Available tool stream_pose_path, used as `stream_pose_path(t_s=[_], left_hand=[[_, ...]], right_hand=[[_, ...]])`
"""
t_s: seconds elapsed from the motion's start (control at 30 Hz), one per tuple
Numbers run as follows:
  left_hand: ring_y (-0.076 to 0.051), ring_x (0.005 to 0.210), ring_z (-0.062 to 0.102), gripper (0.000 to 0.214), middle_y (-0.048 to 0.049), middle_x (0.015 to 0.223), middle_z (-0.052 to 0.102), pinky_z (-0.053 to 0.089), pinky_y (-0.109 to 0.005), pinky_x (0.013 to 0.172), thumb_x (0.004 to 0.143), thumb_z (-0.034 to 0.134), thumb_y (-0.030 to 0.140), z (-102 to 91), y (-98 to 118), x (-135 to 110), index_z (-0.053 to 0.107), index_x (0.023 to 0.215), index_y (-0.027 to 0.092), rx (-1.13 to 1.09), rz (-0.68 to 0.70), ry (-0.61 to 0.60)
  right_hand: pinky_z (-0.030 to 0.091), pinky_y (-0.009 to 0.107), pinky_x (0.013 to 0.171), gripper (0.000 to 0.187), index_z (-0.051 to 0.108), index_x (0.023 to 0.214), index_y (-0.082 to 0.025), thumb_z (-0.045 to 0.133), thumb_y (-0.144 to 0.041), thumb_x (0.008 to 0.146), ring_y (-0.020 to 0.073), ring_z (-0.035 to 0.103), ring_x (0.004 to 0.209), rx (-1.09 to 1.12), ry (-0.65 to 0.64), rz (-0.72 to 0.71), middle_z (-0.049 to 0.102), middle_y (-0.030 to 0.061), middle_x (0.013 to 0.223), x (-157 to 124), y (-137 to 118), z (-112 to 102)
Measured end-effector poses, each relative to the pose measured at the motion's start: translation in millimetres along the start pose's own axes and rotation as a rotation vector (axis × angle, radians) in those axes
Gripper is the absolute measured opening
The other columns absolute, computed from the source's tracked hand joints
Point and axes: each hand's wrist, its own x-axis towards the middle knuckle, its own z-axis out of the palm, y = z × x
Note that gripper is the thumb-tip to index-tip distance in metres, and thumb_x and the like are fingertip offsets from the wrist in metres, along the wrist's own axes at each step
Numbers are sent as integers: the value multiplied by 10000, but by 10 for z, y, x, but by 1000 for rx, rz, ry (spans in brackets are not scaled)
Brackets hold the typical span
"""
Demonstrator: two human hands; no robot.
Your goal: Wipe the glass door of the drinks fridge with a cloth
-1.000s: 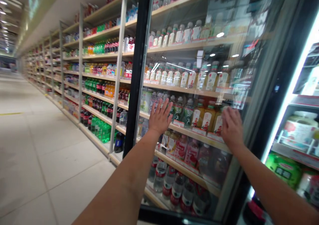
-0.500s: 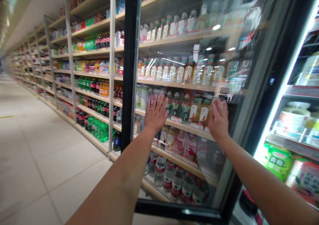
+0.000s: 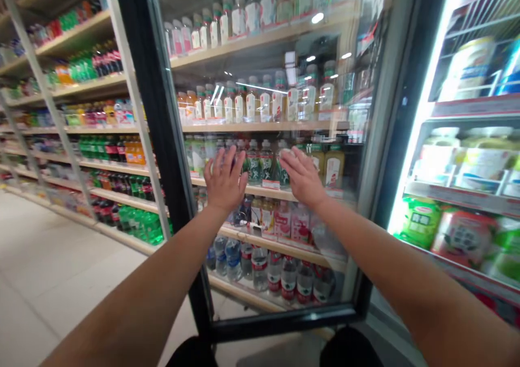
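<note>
A glass cooler door point(image 3: 280, 323) with a black frame stands swung open in front of me. My left hand point(image 3: 225, 180) is open, its fingers spread against the left part of the pane. Near the middle of the glass is my right hand point(image 3: 303, 177), fingers drawn together and pointing up and left. A small pale patch shows at its fingertips; whether it is a cloth or a reflection I cannot make out. Through the pane, rows of bottles point(image 3: 266, 161) are visible behind both hands.
On the right, the lit cooler holds large jugs point(image 3: 441, 150) and a green pack point(image 3: 420, 221). Long shelves of drinks point(image 3: 109, 150) run off to the left. Pale floor tiles point(image 3: 32, 269) lie at lower left. Dark-clad knees point(image 3: 351, 348) show below the door.
My right hand has moved left across the glass, closer to my left hand. My left hand stays spread at the pane. The view has turned right, bringing more of the cooler into sight.
</note>
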Motion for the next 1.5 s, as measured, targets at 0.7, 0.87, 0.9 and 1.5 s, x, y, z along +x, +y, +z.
stream_pose_path(t_s=[0.7, 0.87, 0.9, 1.5], left_hand=[[-338, 1606, 64, 642, -102, 1722, 175, 62, -615, 1298, 1029, 519, 315, -123, -396, 233, 325, 1634, 227, 6, 4, -63], [-330, 1609, 44, 635, -92, 1724, 174, 28, -617, 1298, 1033, 503, 323, -133, -399, 233, 323, 1637, 242, -57, -16, -80], [-329, 1609, 38, 634, -91, 1725, 169, 18, -616, 1299, 1033, 500, 324, -132, -400, 234, 323, 1637, 244, -66, -22, -85], [-346, 1599, 117, 597, -106, 1705, 221, 80, -634, 1289, 1039, 500, 371, -165, -354, 235, 390, 1611, 240, -66, -2, -19]], right_hand=[[306, 505, 1302, 603, 483, 1537, -279, 398, -64, 980, 226, 264, 1580, 60, -9, -120, 488, 2, 1588, 573, -476, 362], [265, 505, 1318, 597, 492, 1531, -245, 360, -50, 982, 237, 235, 1590, 64, 39, -8, 460, 13, 1606, 876, -417, 360], [246, 511, 1323, 598, 487, 1534, -225, 343, -47, 982, 249, 216, 1595, 55, 82, 52, 447, 26, 1615, 936, -405, 359], [276, 457, 1321, 565, 505, 1524, -304, 408, -101, 1006, 187, 265, 1583, -35, -336, -251, 449, -77, 1615, 303, -315, 80]])
